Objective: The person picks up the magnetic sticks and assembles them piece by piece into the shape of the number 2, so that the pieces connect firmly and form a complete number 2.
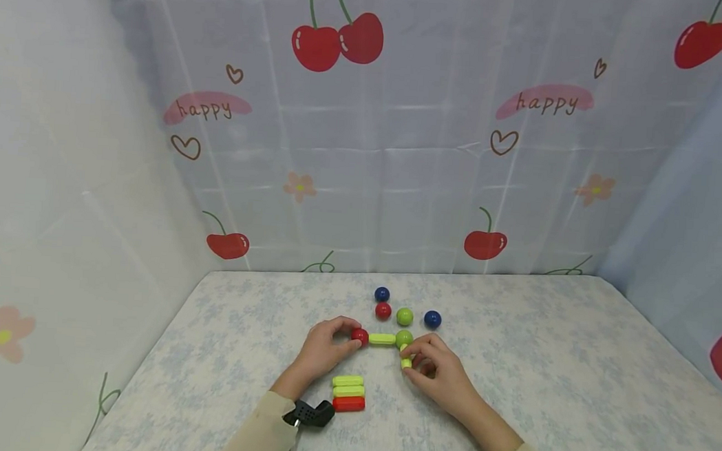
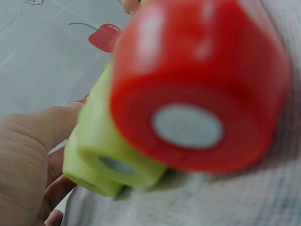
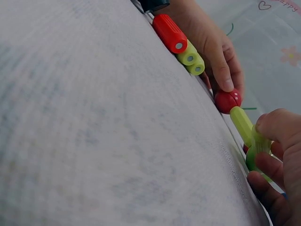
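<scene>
My left hand (image 1: 324, 349) pinches a red ball (image 1: 360, 336) between thumb and fingers. From that ball a yellow-green magnetic rod (image 1: 382, 339) runs right to a green ball (image 1: 404, 338). Thumb and fingers of my right hand (image 1: 445, 377) pinch a second yellow-green rod (image 3: 261, 142), whose far end meets the green ball. In the head view this rod points toward me, at a corner to the first one. The right wrist view shows the joined pieces lying low along the table, partly hidden by the right fingers.
Behind the hands lie two blue balls, one at the back (image 1: 382, 294) and one at right (image 1: 432, 319), with a red ball (image 1: 383, 311) and a green ball (image 1: 404, 316). Near the left wrist, a red rod (image 1: 349, 404) lies beside two yellow-green rods (image 1: 348, 391). Curtains surround the table (image 1: 256, 316).
</scene>
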A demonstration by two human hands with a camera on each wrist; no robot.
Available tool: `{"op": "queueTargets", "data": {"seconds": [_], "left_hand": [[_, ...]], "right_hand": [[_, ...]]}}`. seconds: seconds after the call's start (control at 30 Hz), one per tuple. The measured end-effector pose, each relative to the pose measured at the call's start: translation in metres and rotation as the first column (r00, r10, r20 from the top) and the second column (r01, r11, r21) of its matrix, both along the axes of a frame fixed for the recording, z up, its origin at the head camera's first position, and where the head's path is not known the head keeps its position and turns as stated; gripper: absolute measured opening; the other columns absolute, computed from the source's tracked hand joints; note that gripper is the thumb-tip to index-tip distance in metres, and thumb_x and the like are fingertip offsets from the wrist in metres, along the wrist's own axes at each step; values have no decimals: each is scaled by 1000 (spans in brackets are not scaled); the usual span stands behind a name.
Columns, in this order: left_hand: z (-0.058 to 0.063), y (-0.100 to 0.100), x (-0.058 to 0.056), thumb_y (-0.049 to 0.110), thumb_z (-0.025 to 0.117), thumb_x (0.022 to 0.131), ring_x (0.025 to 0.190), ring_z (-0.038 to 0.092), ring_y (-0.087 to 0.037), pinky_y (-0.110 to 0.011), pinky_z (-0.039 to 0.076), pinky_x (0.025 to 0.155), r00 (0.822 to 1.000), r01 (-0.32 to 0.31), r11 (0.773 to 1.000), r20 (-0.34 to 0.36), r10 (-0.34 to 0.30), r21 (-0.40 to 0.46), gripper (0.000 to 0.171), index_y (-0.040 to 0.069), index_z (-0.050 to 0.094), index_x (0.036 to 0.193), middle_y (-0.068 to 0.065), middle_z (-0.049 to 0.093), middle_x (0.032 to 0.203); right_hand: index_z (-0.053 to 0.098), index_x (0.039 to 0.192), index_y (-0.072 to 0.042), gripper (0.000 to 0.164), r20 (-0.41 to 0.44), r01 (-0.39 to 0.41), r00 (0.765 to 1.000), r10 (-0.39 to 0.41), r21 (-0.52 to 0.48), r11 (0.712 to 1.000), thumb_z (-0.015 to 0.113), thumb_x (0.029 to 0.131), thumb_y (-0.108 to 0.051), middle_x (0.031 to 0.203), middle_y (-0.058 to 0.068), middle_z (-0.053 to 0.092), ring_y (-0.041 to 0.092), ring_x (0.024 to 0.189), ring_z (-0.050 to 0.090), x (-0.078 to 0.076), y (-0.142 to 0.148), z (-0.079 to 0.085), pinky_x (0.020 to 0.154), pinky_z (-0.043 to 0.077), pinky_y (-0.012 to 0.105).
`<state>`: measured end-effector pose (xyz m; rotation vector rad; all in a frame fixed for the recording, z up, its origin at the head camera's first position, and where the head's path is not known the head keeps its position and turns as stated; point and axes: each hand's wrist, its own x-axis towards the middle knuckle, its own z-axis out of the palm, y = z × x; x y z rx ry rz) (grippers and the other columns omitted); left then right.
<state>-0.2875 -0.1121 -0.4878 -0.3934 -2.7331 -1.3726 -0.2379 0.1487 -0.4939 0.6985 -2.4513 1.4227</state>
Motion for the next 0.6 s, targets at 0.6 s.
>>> {"op": "queueTargets", "data": {"seconds": [0.6], "left_hand": [[-3, -1, -1, 31, 75, 89, 113, 59, -21, -50, 42, 103, 1000, 8, 1000, -25, -8, -13, 26, 27, 69, 114, 7, 72, 108]], "right_hand": [[71, 105, -16, 19, -40, 191, 981, -190, 36, 981, 70, 90, -5, 103, -1, 61, 2, 79, 55, -1, 1, 3, 65, 51, 21]]}}
